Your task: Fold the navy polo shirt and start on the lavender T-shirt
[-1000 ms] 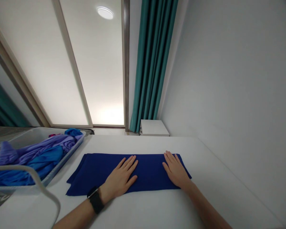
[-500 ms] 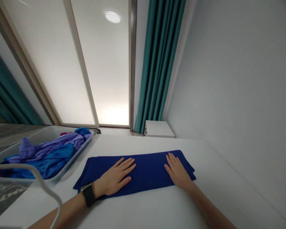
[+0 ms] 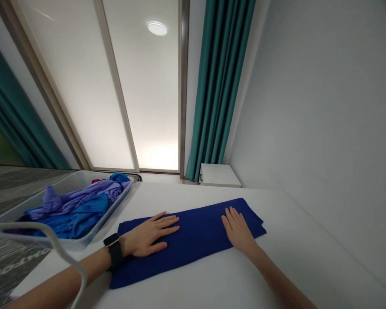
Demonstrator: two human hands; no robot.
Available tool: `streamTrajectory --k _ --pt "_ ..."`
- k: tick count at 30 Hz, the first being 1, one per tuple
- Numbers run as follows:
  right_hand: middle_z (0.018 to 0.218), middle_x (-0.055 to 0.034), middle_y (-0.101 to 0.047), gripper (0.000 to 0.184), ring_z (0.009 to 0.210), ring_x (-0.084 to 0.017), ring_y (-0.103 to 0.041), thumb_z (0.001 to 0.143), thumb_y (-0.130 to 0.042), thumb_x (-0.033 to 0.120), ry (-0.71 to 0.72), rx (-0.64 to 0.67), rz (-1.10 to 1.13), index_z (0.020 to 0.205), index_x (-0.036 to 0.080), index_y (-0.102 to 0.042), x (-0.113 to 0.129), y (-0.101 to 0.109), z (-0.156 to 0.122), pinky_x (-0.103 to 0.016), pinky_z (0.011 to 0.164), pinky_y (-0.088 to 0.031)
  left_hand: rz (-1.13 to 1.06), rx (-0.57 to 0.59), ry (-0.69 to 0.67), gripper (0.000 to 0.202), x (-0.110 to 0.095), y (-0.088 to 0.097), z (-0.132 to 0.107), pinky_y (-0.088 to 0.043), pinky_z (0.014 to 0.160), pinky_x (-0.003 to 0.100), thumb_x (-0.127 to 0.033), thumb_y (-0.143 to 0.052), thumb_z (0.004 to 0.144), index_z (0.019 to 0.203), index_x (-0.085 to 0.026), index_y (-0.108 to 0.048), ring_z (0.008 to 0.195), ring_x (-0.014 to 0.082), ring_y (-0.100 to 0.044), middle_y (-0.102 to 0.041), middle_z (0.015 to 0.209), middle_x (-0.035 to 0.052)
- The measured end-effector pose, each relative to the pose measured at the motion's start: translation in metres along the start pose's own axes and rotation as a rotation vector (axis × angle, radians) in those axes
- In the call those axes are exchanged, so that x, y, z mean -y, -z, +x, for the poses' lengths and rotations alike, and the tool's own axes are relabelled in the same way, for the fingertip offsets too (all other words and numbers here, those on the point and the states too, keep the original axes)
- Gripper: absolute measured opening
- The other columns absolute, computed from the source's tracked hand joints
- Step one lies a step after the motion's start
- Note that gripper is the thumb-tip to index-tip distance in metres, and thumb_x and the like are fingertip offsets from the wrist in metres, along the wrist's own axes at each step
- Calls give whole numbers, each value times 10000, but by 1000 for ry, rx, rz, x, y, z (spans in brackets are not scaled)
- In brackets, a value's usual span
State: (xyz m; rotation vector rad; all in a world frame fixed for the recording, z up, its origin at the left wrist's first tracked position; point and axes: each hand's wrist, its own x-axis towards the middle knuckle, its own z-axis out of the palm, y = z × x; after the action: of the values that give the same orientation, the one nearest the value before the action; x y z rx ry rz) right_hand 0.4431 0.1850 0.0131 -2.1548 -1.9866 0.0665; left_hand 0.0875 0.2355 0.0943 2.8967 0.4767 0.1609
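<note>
Turning on the desk point(image 3: 212, 279), the blue cloth point(image 3: 199, 231) now slants, its left end nearer the person and its right end farther off than a moment ago, which suggests it is being slid round flat rather than lifted or refolded. Palm down with fingers loosely spread, the left hand point(image 3: 144, 239) lies on its left half, forearm reaching in from the lower left, while the right hand point(image 3: 239, 231) rests flat and slightly spread near its right end, neither one pinching.
</note>
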Motion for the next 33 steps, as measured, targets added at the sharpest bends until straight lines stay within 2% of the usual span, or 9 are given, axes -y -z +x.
streamTrajectory --k 3,6,10,17,20,23,27,30,33 --pt "1519 -216 -331 761 1440 -311 -246 981 -112 544 -24 31 -29 1467 12 -356 24 -2 -5 -527 1164 -153 5 -13 18 557 3 -3 -4 -214 1199 432 -445 -413 979 1509 -369 -261 1423 223 -326 -315 1557 -12" --pt "1514 -232 -331 765 1443 -316 -235 982 -117 541 20 9 -95 1456 -7 -365 32 -3 0 -529 1166 -128 -5 2 66 553 -1 -7 -7 -203 1200 448 -441 -390 991 1516 -359 -238 1438 227 -289 -263 1576 -3" --pt "1519 -203 -338 747 1445 -278 -243 990 -103 528 160 -15 -119 1462 10 -360 23 -2 20 -487 1178 -124 0 14 169 541 -13 -19 -9 -169 1202 488 -438 -327 1014 1529 -340 -194 1462 228 -223 -206 1594 13" --pt "1542 -164 -309 699 1452 -223 -228 999 -152 508 347 68 -83 1473 31 -340 10 1 62 -435 1191 -121 32 -89 358 539 -37 -50 -8 -205 1194 499 -452 -312 1017 1530 -328 -202 1457 236 -238 -215 1593 29" --pt "1536 -173 -326 657 1451 -236 -232 998 -195 459 318 77 -98 1463 28 -366 18 2 64 -430 1191 -96 18 -106 313 542 -36 -44 -7 -196 1198 484 -444 -328 1016 1531 -320 -208 1453 238 -248 -233 1588 31" --pt "1518 -219 -344 635 1442 -287 -245 992 -200 397 159 75 -119 1448 -7 -382 41 1 54 -451 1178 -101 -29 -47 159 555 -27 -25 -5 -166 1206 470 -437 -357 1008 1530 -301 -227 1453 245 -249 -234 1589 38" --pt "1526 -241 -313 691 1440 -343 -225 984 -197 451 -23 87 -61 1471 -21 -325 76 -5 40 -515 1153 -134 -80 24 -20 579 -15 -9 -2 -159 1213 453 -426 -401 990 1530 -295 -239 1451 253 -255 -240 1588 32" --pt "1550 -244 -247 710 1457 -345 -160 981 -202 456 -44 89 -43 1491 -35 -255 86 -9 42 -562 1149 -74 -92 8 -19 584 -14 -13 -2 -191 1207 449 -410 -405 990 1534 -290 -227 1448 255 -261 -227 1592 35" --pt "1565 -231 -210 714 1466 -324 -133 980 -199 458 25 111 -25 1500 -31 -224 82 -10 51 -539 1160 -66 -79 -23 39 582 -20 -22 -4 -214 1202 444 -414 -401 993 1534 -285 -227 1448 252 -261 -223 1593 37"
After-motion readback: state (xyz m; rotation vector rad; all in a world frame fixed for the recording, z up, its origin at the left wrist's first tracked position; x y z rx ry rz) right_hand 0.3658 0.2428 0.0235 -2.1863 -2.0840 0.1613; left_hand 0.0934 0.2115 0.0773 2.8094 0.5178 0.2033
